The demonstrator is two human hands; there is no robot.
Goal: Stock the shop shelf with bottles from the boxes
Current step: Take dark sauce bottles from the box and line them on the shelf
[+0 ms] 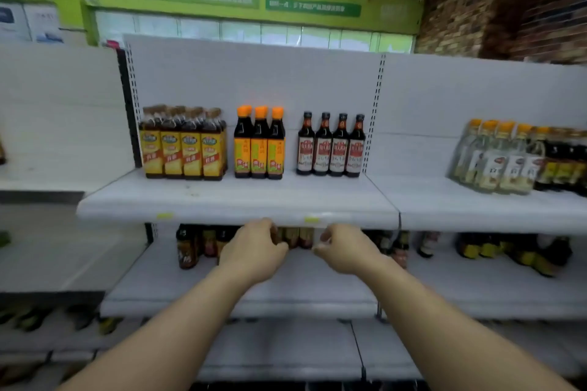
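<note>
Both bare arms reach forward to the white metal lower shelf (pixel 286 282). The left hand (pixel 254 251) and right hand (pixel 347 249) sit either side of a short row of small dark sauce bottles with brownish labels (pixel 298 236), at twelve o'clock from the wrists. Both hands have curled fingers. The left hand's fingertips disappear behind its own back against the nearest bottle, and the right hand's thumb and forefinger close near something pale, so I cannot tell whether either hand actually grips a bottle. These bottles likely handle as rigid, smooth and heavy for their size because they are full of liquid. They may be glass and breakable, so the firmest hold is probably round the body just below the shoulder, not by the cap. The lip of the white upper shelf (pixel 238 200) cuts off their necks and caps, and motion blur smears the labels. A taller dark bottle with a red-brown label (pixel 187 247) stands at nine o'clock from the left hand. Above, at eleven o'clock, is a shrink-wrapped pack of yellow-labelled dark bottles (pixel 184 149), with three orange-capped dark bottles (pixel 259 143) at twelve and four red-labelled dark bottles (pixel 330 144) at one. No boxes are in view.
</note>
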